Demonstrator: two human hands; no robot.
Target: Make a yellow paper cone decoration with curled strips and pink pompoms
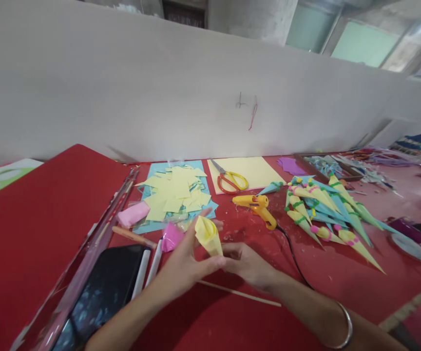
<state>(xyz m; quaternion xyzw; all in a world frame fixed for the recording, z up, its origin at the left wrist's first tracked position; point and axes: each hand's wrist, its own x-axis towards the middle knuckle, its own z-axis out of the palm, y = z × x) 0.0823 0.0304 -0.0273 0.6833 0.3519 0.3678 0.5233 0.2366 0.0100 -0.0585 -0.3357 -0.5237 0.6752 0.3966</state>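
A yellow paper cone is held up between my hands, its wide rolled opening tilted up and toward the left. My left hand wraps around it from the left, thumb pressed near the lower end. Fingers of my right hand pinch the cone's lower end, where the tip is hidden. Below them a thin wooden stick lies on the red table. Just past my hands sits a pile of yellow paper pieces on blue sheets.
A yellow glue gun with a black cord lies right of centre, beyond it scissors on cream paper. Finished yellow and blue cones are heaped at right. A black phone, a pink packet and a brown stick lie at left.
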